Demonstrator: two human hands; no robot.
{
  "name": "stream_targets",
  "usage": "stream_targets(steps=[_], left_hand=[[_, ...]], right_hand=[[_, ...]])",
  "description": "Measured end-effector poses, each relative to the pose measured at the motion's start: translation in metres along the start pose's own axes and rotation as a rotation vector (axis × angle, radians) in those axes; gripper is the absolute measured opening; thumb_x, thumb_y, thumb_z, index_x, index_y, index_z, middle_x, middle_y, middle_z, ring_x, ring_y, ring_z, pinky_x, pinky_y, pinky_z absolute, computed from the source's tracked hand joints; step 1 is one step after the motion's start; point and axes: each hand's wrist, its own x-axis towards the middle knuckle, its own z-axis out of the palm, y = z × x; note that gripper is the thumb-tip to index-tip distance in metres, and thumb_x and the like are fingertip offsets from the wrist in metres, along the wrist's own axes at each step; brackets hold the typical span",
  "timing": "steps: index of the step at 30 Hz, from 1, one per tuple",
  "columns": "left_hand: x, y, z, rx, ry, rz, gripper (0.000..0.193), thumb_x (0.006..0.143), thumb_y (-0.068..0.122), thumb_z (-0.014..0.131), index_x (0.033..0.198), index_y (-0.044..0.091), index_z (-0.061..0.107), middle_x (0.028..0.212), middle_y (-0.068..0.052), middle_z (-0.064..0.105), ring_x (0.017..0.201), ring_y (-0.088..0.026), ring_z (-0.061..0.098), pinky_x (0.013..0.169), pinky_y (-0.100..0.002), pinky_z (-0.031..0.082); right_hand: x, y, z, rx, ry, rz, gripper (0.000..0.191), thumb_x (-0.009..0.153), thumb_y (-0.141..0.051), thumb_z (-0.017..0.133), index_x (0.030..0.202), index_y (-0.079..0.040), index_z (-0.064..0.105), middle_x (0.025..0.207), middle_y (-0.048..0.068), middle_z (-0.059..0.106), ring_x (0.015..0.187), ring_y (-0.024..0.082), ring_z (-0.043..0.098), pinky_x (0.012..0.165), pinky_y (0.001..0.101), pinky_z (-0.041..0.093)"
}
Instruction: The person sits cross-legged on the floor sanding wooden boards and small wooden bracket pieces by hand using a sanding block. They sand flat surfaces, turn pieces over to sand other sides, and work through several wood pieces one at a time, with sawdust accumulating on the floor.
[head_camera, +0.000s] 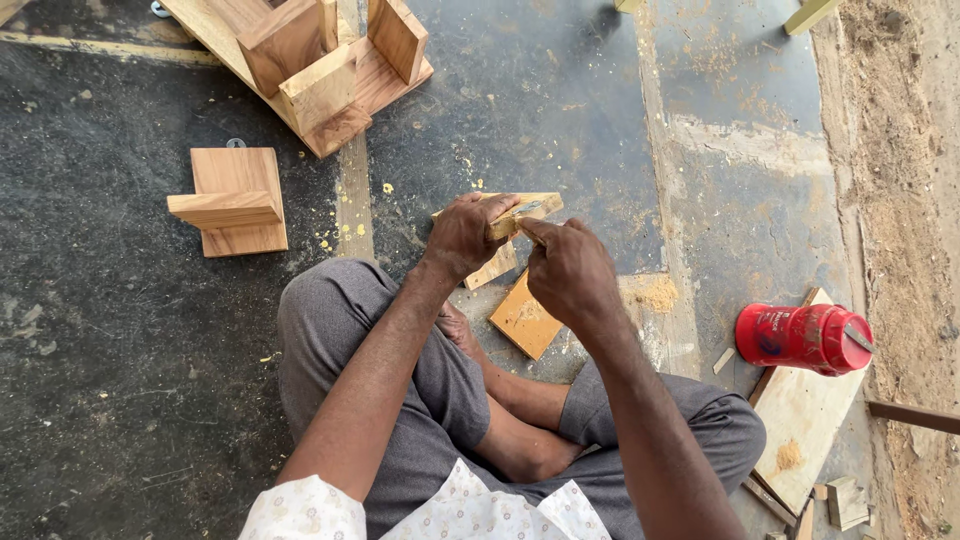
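Bare matt wood block (523, 212), glossy red plastic bottle (803, 338), rough dusty floor (120, 330).

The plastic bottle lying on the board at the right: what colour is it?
Red, with a dark blue patch on its side; the bottle shows best in the head view.

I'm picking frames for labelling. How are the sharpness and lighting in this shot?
Head view: soft, even daylight, no hard shadows or glare; left hand, right hand and wood piece are sharp; red bottle crisp too; slight wide-angle stretch toward the edges.

Wood piece (527, 210) between both hands, jar (803, 338) on board (800, 425) right, T-block (232, 203) left.
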Motion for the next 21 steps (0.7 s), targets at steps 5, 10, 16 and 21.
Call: stream_targets(steps=[5,10,16,21], left_hand=[[0.003,-0.001,0.003,-0.041,0.022,0.007,0.042,0.095,0.027,0.072,0.131,0.007,0.066,0.122,-0.01,0.075,0.102,-0.022,0.075,0.111,-0.047,0.045],[0.004,0.0,0.005,-0.001,0.015,-0.013,0.039,0.097,0.026,0.071,0.131,0.009,0.067,0.12,-0.007,0.076,0.1,-0.022,0.076,0.11,-0.044,0.049],[0.003,0.001,0.002,-0.008,0.009,0.016,0.043,0.094,0.03,0.073,0.129,0.008,0.067,0.12,-0.009,0.075,0.102,-0.023,0.074,0.11,-0.047,0.047],[0.002,0.001,0.001,-0.013,0.034,0.044,0.044,0.095,0.031,0.072,0.132,0.008,0.066,0.123,-0.009,0.075,0.109,-0.023,0.073,0.111,-0.046,0.047]], right_hand=[[-0.015,-0.023,-0.014,0.077,-0.093,0.043,0.041,0.098,-0.006,0.052,0.135,-0.016,0.069,0.076,0.012,0.063,0.071,0.019,0.054,0.063,0.0401,0.054],[-0.025,0.015,-0.035,0.375,-0.089,0.237,0.033,0.101,-0.013,0.056,0.129,-0.017,0.074,0.08,0.002,0.069,0.061,0.021,0.051,0.053,0.0455,0.047],[-0.021,0.023,0.012,0.141,0.18,-0.044,0.041,0.094,-0.004,0.061,0.132,-0.012,0.071,0.074,0.011,0.071,0.073,0.018,0.057,0.065,0.0346,0.053],[-0.031,0.003,0.032,-0.195,0.321,-0.301,0.034,0.102,-0.005,0.059,0.135,-0.002,0.064,0.121,0.013,0.076,0.081,0.018,0.06,0.06,0.0279,0.051]])
